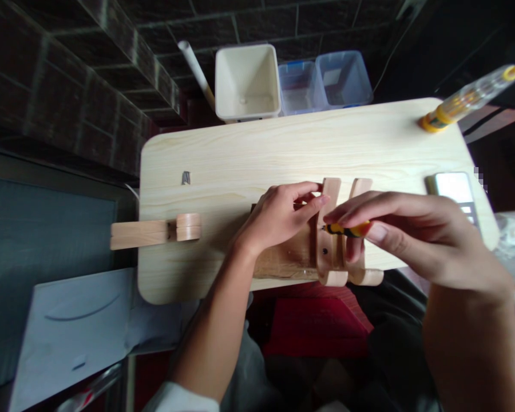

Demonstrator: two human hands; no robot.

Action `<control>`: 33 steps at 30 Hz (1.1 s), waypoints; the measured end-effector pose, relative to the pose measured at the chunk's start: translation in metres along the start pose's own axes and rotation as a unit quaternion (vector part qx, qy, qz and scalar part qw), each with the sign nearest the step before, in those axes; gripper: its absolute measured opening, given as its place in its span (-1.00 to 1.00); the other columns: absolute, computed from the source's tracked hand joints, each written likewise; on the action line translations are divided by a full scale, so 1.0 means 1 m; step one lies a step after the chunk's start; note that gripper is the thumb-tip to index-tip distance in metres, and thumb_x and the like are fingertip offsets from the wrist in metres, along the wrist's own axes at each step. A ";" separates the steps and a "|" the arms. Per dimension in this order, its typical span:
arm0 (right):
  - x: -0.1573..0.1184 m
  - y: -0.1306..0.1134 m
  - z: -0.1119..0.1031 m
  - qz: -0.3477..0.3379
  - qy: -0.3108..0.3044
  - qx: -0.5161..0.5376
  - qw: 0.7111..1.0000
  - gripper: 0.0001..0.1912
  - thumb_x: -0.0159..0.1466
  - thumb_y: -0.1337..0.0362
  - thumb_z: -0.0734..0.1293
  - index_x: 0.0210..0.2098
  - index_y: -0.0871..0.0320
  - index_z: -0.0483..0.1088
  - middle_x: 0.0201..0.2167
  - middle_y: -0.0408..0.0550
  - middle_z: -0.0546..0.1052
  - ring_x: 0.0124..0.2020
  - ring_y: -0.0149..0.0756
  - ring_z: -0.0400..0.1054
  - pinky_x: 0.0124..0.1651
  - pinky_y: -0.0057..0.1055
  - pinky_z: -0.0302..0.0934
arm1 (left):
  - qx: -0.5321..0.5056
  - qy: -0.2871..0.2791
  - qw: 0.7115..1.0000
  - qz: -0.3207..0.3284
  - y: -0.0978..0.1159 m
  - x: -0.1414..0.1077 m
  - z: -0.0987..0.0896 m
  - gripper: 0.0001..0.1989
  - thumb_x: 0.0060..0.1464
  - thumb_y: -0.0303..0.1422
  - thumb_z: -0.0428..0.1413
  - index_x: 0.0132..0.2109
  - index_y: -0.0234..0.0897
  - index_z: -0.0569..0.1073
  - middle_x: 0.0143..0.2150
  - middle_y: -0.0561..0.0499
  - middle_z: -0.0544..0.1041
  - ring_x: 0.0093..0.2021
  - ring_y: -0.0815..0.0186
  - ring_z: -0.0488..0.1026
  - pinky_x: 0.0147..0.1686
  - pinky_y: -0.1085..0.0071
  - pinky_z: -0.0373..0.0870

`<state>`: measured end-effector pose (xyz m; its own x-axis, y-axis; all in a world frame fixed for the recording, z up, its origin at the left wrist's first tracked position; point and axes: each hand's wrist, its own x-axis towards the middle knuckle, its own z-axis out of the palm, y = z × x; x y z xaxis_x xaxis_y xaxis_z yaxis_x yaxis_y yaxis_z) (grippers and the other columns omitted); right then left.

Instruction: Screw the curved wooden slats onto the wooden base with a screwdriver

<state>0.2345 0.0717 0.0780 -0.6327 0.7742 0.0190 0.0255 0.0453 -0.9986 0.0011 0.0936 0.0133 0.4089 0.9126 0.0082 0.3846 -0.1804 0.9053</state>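
My right hand (pixel 412 229) is closed round a yellow and black screwdriver (pixel 347 229), whose tip meets a curved wooden piece (pixel 326 257) near a dark hole. With its fingers, my left hand (pixel 283 214) grips the upper part of that same piece. A second curved wooden piece (pixel 366 277) lies just to the right, partly behind my right hand. Both rest on a brown, shiny block (pixel 283 260) at the table's front edge.
On the pale table (pixel 240 151) are small screws (pixel 186 178), wooden parts (pixel 141 234) overhanging the left edge, a clear bottle with yellow ends (pixel 472 100) and a white device (pixel 454 187). Behind stand a white bin (pixel 248 83) and two clear bins (pixel 343 80).
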 end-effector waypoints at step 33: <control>-0.005 -0.009 -0.012 0.005 0.035 -0.061 0.997 -0.65 0.42 0.36 0.42 0.12 -0.15 0.61 0.07 -0.06 0.67 0.00 -0.13 0.61 -0.05 -0.24 0.57 | -0.117 -0.051 0.992 0.019 0.000 -0.014 -0.020 -0.40 0.24 -0.49 0.28 0.36 -0.13 0.36 0.05 -0.06 0.65 0.15 0.21 0.61 0.25 0.28 0.50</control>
<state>0.2469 0.0746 0.0873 -0.5760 0.8173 0.0174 0.1285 0.1115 -0.9854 -0.0211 0.0880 0.0219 0.5058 0.8626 0.0117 0.1690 -0.1123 0.9792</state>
